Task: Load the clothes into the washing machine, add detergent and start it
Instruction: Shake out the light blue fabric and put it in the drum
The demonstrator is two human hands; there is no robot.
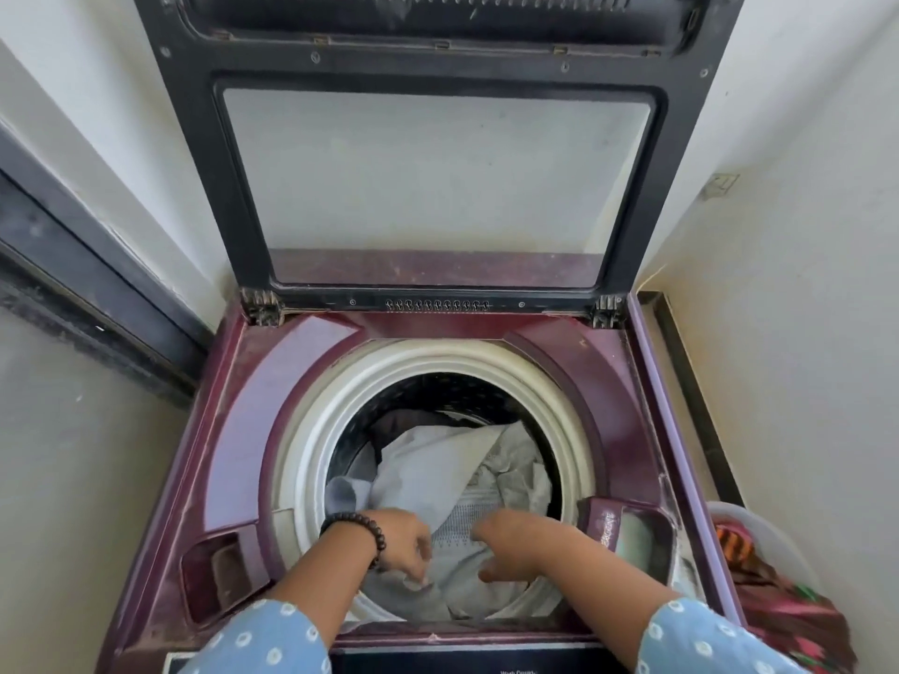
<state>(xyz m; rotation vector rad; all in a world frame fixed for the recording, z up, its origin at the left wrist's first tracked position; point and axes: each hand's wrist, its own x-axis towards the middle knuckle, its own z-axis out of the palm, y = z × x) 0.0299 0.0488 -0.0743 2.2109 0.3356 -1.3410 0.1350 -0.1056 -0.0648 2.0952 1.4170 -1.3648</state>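
Two blue sleeves with white dots [258, 639] come in at the near edge of the washing machine [233, 430], one at each near corner. From them the forearms reach over the front rim into the round drum opening [311, 445].

The left hand [399, 542], with a dark bead bracelet [360, 527] on its wrist, has its grip narrow, the fingers curled down and pinching a fold of the pale grey clothes [438, 474]. The right hand [511, 542] is bent at the wrist with its fingers hooked into the same pale cloth; its grip is closed on the fabric as well.

The clothes lie heaped inside the drum, filling its near half and right side. A darker piece shows toward the far left of the opening.

The lid [433, 187], black-framed with a clear pane, stands upright at the far edge of the machine, on hinges at both far corners. A maroon recess [219, 571] sits in the near left corner of the top, and a second compartment [632, 532] in the near right corner.

Just beside the machine's right edge, a pale tub [729, 515] on the floor holds red and green patterned cloth [788, 610].
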